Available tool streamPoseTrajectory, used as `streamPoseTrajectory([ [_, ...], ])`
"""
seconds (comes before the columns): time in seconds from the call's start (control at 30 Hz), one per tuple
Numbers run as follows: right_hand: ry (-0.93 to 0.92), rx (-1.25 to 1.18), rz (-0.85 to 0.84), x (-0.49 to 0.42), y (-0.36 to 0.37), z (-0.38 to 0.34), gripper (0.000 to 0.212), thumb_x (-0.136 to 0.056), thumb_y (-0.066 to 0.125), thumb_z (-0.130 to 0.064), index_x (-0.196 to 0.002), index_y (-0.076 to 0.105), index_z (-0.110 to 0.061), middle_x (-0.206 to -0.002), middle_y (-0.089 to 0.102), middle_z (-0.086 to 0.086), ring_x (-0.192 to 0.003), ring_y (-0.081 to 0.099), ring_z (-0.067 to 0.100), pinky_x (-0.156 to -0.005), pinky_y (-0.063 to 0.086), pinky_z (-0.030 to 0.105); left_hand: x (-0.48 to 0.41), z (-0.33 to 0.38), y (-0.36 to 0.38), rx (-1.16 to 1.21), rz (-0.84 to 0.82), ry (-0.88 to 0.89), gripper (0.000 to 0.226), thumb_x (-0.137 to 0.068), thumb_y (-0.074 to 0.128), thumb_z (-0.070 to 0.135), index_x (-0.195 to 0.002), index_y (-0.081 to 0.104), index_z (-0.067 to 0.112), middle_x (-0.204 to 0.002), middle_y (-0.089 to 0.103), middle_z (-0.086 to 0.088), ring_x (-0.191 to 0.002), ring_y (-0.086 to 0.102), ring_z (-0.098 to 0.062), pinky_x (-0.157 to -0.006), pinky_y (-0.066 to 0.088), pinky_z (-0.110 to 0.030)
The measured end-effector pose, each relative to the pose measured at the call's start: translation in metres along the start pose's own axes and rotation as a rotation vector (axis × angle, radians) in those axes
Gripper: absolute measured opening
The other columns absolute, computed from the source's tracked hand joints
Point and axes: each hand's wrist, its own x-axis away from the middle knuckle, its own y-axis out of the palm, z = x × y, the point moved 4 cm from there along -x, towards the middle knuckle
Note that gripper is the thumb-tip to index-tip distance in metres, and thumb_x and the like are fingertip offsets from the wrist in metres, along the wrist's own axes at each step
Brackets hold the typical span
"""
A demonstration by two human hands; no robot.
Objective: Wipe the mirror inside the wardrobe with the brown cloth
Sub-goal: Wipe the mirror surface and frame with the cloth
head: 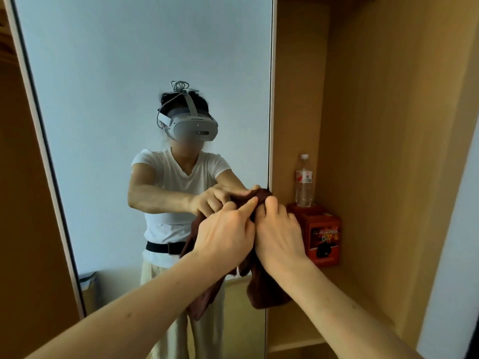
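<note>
Left hand and right hand clutch the brown cloth against the mirror; right of the grip, a wardrobe nook holds a bottle atop a box.

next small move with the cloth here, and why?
Probably sweep the bunched brown cloth leftward across the tall wardrobe mirror. The left hand and right hand both grip it at the glass's right edge, about mid-height, where it appears to touch. Most of the cloth hangs loose below, and nearly all the glass lies to the left.
</note>
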Motion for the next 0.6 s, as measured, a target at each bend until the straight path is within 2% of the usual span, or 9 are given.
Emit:
streamPoseTrajectory([
  [0.07, -0.026, -0.003, -0.018, 0.007, 0.007, -0.001, 0.038, -0.072, 0.074, -0.013, -0.106, 0.064, 0.001, -0.091, 0.055, 0.014, -0.068, 0.059, 0.028, -0.057, 0.049, 0.036, 0.009, -0.001, 0.006, -0.007, -0.020, 0.007, 0.050, -0.098, 0.035, 0.029, -0.147, 0.028, 0.040, -0.091, 0.045, 0.006, -0.082, 0.056, -0.017, -0.063, 0.040, -0.027],
  [0.1, -0.035, -0.009, -0.011, 0.006, 0.006, 0.000, 0.036, -0.073, 0.073, -0.013, -0.105, 0.064, 0.001, -0.091, 0.055, 0.014, -0.068, 0.059, 0.028, -0.058, 0.049, 0.036, 0.008, -0.002, 0.007, -0.004, -0.014, 0.007, 0.050, -0.098, 0.035, 0.029, -0.146, 0.029, 0.040, -0.091, 0.046, 0.006, -0.081, 0.056, -0.017, -0.062, 0.040, -0.027],
  [0.17, -0.053, -0.027, -0.009, 0.000, -0.001, 0.002, 0.033, -0.091, 0.052, -0.014, -0.121, 0.053, -0.001, -0.109, 0.050, 0.013, -0.087, 0.058, 0.028, -0.075, 0.047, 0.036, -0.002, -0.001, 0.002, 0.007, 0.022, 0.020, 0.049, -0.097, 0.037, 0.028, -0.145, 0.034, 0.039, -0.098, 0.053, 0.002, -0.085, 0.058, -0.019, -0.063, 0.043, -0.028],
  [0.23, -0.071, -0.036, 0.059, -0.011, -0.013, 0.004, 0.034, -0.098, 0.036, -0.016, -0.130, 0.043, -0.005, -0.120, 0.042, 0.012, -0.100, 0.053, 0.028, -0.084, 0.041, 0.035, -0.014, 0.001, -0.006, 0.021, 0.062, 0.023, 0.047, -0.096, 0.038, 0.026, -0.142, 0.041, 0.037, -0.104, 0.058, -0.001, -0.088, 0.059, -0.021, -0.066, 0.048, -0.031],
  [0.33, -0.054, -0.023, 0.080, -0.016, -0.019, 0.004, 0.032, -0.099, 0.034, -0.016, -0.129, 0.042, -0.006, -0.122, 0.040, 0.011, -0.102, 0.051, 0.026, -0.086, 0.041, 0.033, -0.018, -0.002, -0.008, 0.038, 0.079, 0.018, 0.044, -0.094, 0.040, 0.024, -0.136, 0.049, 0.037, -0.098, 0.057, -0.001, -0.084, 0.057, -0.021, -0.066, 0.050, -0.034],
  [0.4, -0.030, -0.011, 0.046, -0.009, -0.010, 0.002, 0.028, -0.095, 0.044, -0.014, -0.121, 0.049, -0.004, -0.117, 0.044, 0.012, -0.095, 0.054, 0.026, -0.081, 0.044, 0.034, -0.007, -0.005, 0.001, -0.001, 0.046, 0.031, 0.043, -0.094, 0.039, 0.025, -0.134, 0.049, 0.038, -0.091, 0.052, 0.002, -0.078, 0.056, -0.021, -0.061, 0.047, -0.032],
  [0.5, -0.023, -0.026, 0.024, 0.008, 0.007, 0.000, 0.024, -0.066, 0.077, -0.008, -0.087, 0.066, -0.004, -0.083, 0.055, 0.011, -0.062, 0.057, 0.024, -0.054, 0.049, 0.034, 0.011, -0.009, 0.017, -0.066, -0.038, 0.037, 0.043, -0.096, 0.037, 0.028, -0.137, 0.045, 0.039, -0.087, 0.044, 0.005, -0.074, 0.055, -0.020, -0.058, 0.043, -0.029],
  [0.53, -0.030, -0.039, 0.027, 0.010, 0.011, 0.002, 0.024, -0.061, 0.079, -0.006, -0.082, 0.067, -0.004, -0.077, 0.054, 0.010, -0.056, 0.055, 0.024, -0.050, 0.048, 0.033, 0.014, -0.009, 0.019, -0.088, -0.047, 0.042, 0.044, -0.096, 0.037, 0.028, -0.137, 0.044, 0.039, -0.088, 0.043, 0.005, -0.075, 0.056, -0.020, -0.058, 0.042, -0.028],
  [0.6, -0.060, -0.038, 0.045, 0.007, 0.011, 0.006, 0.021, -0.063, 0.077, -0.005, -0.081, 0.066, -0.005, -0.075, 0.053, 0.009, -0.056, 0.055, 0.024, -0.049, 0.047, 0.034, 0.008, -0.008, 0.016, -0.086, -0.031, 0.043, 0.041, -0.095, 0.038, 0.028, -0.133, 0.049, 0.036, -0.091, 0.046, 0.003, -0.078, 0.058, -0.022, -0.057, 0.041, -0.028],
])
